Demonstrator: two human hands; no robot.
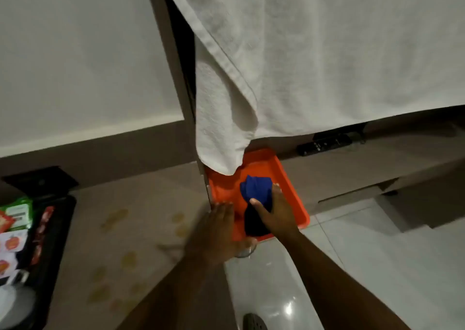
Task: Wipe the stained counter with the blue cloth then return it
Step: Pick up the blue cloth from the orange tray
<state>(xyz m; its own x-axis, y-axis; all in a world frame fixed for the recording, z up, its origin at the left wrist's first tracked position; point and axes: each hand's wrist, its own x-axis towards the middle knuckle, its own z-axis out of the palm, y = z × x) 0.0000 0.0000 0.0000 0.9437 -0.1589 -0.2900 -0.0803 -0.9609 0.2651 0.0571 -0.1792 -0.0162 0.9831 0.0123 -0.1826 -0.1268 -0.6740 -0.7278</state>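
Observation:
The blue cloth [256, 190] is bunched up over the orange tray [289, 186], and my right hand [274, 214] is closed around its near side. A dark part of the cloth or its shadow hangs below my fingers. My left hand [216, 231] is blurred, flat with fingers apart, at the tray's left front edge. The beige counter [141, 203] to the left carries several yellowish stains [114, 217].
A big white towel [302, 65] hangs from above, its corner dipping onto the tray's back. A black tray with snack packets [17, 234] sits at the left. A dark remote [324, 143] lies on the shelf at the right. White glossy floor shows below.

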